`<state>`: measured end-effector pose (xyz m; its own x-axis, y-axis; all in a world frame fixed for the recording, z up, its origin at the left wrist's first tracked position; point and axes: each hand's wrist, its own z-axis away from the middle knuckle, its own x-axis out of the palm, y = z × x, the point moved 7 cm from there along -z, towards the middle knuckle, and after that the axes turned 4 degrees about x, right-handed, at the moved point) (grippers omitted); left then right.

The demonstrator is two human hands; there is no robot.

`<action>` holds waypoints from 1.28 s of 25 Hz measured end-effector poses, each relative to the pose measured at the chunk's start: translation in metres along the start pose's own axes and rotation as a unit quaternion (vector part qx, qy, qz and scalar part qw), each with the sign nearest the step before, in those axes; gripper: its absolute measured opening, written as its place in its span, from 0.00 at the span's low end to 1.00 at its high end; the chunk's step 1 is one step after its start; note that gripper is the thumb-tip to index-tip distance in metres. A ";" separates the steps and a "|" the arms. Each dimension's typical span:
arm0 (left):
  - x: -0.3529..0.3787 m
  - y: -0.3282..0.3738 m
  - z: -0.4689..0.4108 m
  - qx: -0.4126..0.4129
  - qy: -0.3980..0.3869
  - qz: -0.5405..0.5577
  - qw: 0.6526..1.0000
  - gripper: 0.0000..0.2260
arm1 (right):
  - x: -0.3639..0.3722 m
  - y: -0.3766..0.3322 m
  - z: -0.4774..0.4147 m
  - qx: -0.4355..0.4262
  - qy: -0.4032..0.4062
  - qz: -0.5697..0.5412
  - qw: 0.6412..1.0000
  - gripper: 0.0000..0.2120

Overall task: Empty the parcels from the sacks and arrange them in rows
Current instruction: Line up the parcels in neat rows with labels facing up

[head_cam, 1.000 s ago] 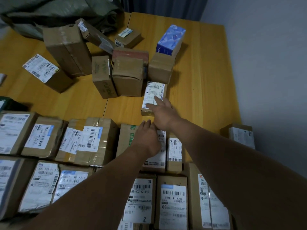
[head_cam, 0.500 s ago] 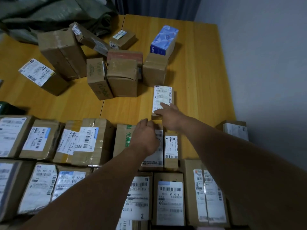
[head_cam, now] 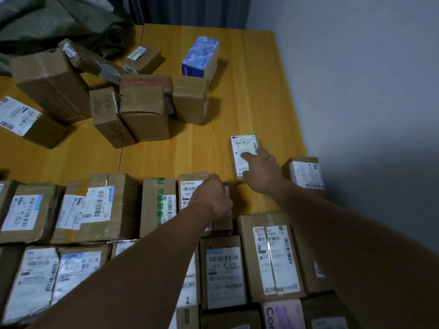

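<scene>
Two rows of parcels lie labels-up across the near side of the bench point(head_cam: 256, 79): far row point(head_cam: 107, 205) and near row point(head_cam: 223, 269), boxes edge to edge; labels face up, presumably so they read at a glance. Right hand point(head_cam: 261, 172) rests on a white-labelled parcel point(head_cam: 241, 144), which lies flat on bare wood just beyond the right end of the far row, apart from it; its fingers point(head_cam: 245, 157) lie extended across the label, palm down, pressing not wrapping; reads as a flat-hand slide to drag the parcel into the open slot at the row's end; arm reaches long, nearly straight, wrist low. Left hand point(head_cam: 211, 200) sits knuckles-up on the last boxes of the far row, over a narrow parcel point(head_cam: 222, 223); its fingers point(head_cam: 215, 180) bend down over the far edge; real grip or just bracing, cannot tell; likely steadying the row end so the next box butts up square. Unsorted: loose heap point(head_cam: 142, 112) mid-bench, boxes tipped and leaning on each other; blue box point(head_cam: 202, 55) upright behind it; green sack point(head_cam: 47, 20) slumped at the far left corner; one more edge parcel point(head_cam: 306, 173) sits at the bench's right side by the wall. Judgement: sorting roughly half done; heap not yet rowed.
</scene>
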<state>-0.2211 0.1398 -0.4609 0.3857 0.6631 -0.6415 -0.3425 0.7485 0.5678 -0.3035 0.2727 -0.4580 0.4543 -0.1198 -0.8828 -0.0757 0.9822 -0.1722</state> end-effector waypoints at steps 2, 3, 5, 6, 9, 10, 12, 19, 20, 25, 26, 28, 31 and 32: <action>0.009 0.002 -0.001 -0.004 -0.014 -0.007 1.000 0.18 | 0.017 0.000 0.003 -0.002 -0.034 0.008 0.999 0.29; 0.011 0.004 -0.002 -0.006 -0.015 -0.012 1.000 0.17 | 0.022 0.001 0.005 -0.005 -0.046 0.013 0.999 0.29; 0.012 0.003 -0.003 -0.013 -0.010 -0.018 1.000 0.16 | 0.025 0.005 0.008 -0.009 -0.060 0.009 0.998 0.29; 0.012 0.002 -0.004 -0.019 -0.012 -0.020 1.000 0.15 | 0.023 0.007 0.011 -0.007 -0.066 0.003 0.998 0.29; 0.013 0.003 -0.005 -0.028 -0.022 -0.030 0.999 0.06 | 0.021 0.018 0.026 0.025 -0.084 0.010 0.996 0.28; 0.012 0.005 -0.005 -0.028 -0.021 -0.030 0.999 0.04 | 0.021 0.023 0.030 0.039 -0.085 0.013 0.996 0.27; 0.010 0.012 -0.002 -0.023 -0.013 -0.020 0.999 0.05 | 0.021 0.036 0.035 0.056 -0.082 0.018 0.995 0.25; 0.010 0.022 0.002 -0.016 -0.001 -0.038 0.999 0.13 | 0.024 0.062 0.045 0.058 -0.086 -0.009 0.995 0.21; 0.011 0.022 0.002 -0.014 0.000 -0.040 0.999 0.14 | 0.024 0.063 0.044 0.056 -0.079 -0.015 0.995 0.20; 0.015 0.016 0.004 -0.017 0.001 -0.044 0.999 0.17 | 0.027 0.071 0.048 0.059 -0.068 -0.023 0.996 0.10; 0.016 0.014 0.004 -0.020 0.000 -0.041 0.999 0.18 | 0.025 0.073 0.050 0.064 -0.059 -0.017 0.996 0.10; 0.017 0.013 0.003 -0.021 -0.006 -0.041 0.999 0.15 | 0.017 0.069 0.054 0.058 -0.020 -0.004 0.998 0.18; 0.017 0.010 0.002 -0.027 -0.010 -0.048 0.998 0.13 | 0.021 0.055 0.056 0.026 -0.011 0.027 0.999 0.22; 0.017 0.009 0.003 -0.030 -0.011 -0.052 0.998 0.13 | 0.030 0.054 0.054 0.023 -0.036 0.029 0.999 0.20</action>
<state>-0.2153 0.1582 -0.4654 0.4408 0.5819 -0.6835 -0.3492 0.8126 0.4666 -0.2465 0.3298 -0.4700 0.5126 -0.0538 -0.8569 -0.0633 0.9929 -0.1003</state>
